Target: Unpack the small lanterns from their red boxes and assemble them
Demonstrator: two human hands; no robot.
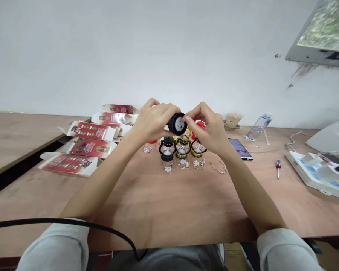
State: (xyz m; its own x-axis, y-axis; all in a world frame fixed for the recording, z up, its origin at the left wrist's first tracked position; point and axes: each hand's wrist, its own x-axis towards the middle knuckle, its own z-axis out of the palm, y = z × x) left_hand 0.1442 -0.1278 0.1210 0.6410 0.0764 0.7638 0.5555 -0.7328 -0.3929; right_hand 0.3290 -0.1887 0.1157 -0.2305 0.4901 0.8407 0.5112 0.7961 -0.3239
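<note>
My left hand (154, 119) is wrapped round a small black lantern (179, 124), whose round base with a pale centre faces me. At the right side of that base, my right hand (210, 128) pinches with thumb and forefinger; anything between those fingertips is too small to make out. Below the hands stand a black lantern (167, 149) and two black-and-gold lanterns (182, 147). Red and gold lanterns (200, 124) show partly behind my hands. In front of the row lie bent wire pieces (220, 170) and small white parts (184, 163).
Several red-and-white boxes (87, 146) with raised flaps lie at the left. To the right are a phone (240, 148), a tilted bottle (258, 127), a cup (234, 119), a screwdriver (278, 167) and a power strip (316, 175). A black cable (101, 226) crosses over my left forearm.
</note>
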